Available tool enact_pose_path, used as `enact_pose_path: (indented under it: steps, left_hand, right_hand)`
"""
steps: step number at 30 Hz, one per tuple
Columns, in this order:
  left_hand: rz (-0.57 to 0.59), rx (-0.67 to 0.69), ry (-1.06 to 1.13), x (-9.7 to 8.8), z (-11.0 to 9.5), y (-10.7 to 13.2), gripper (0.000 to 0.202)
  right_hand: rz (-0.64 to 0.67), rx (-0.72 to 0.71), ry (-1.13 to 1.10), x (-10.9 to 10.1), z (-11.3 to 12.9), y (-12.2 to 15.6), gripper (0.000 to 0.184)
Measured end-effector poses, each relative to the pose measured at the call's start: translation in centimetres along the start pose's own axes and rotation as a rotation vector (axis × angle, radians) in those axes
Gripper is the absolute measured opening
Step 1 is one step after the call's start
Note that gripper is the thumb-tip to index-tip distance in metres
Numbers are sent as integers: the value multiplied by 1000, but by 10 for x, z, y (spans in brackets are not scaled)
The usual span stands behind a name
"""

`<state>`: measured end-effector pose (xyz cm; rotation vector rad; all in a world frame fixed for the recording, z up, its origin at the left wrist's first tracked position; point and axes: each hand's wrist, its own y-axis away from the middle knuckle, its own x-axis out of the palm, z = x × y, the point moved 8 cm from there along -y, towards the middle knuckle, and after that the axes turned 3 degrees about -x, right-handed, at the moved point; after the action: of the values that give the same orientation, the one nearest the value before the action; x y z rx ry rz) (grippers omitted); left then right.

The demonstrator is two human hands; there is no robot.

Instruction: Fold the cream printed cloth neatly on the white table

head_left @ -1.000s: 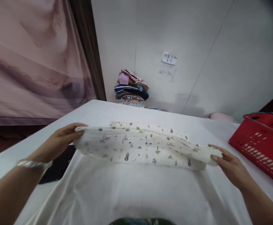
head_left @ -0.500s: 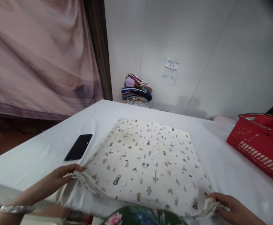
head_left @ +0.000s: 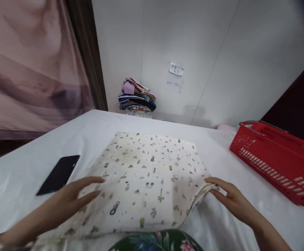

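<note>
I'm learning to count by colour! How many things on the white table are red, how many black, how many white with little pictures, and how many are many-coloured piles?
Red: 1, the red basket
Black: 1, the black phone
White with little pictures: 1, the printed cloth under both hands
Many-coloured: 1, the pile of folded clothes at the far edge by the wall
Total: 4

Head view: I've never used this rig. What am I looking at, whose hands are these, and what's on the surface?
No machine here: a camera worn on a person's head looks forward and down at their own bare hands. The left hand lies flat on a folded patterned cloth; the right hand touches the cloth's right edge, fingers open. The cloth lies on a white-covered table. A black phone lies left of it, a red basket on the right. Folded clothes are stacked by the wall.
</note>
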<state>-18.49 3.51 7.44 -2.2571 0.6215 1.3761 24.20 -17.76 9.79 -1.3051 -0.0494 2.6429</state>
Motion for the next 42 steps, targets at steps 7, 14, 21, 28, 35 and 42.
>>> enact_pose_path:
  steps: [7, 14, 21, 28, 35, 42]
  left_hand:
    - [302, 327, 346, 92, -224, -52, 76]
    - [218, 185, 662, 116, -263, -96, 20]
    - [189, 230, 677, 61, -252, -110, 20]
    - [112, 302, 689, -43, -255, -104, 22]
    - [-94, 194, 799, -129, -226, -88, 24]
    - [-315, 18, 882, -165, -171, -90, 32]
  right_hand:
    - [-109, -265, 68, 7, 49, -45, 38]
    - [-119, -422, -42, 9, 66, -63, 47]
    - [-43, -396, -131, -5, 25, -102, 61]
    - [33, -275, -222, 3, -26, -175, 28]
    - [-8, -251, -280, 47, -47, -196, 17]
    - [-180, -311, -307, 43, -24, -184, 15]
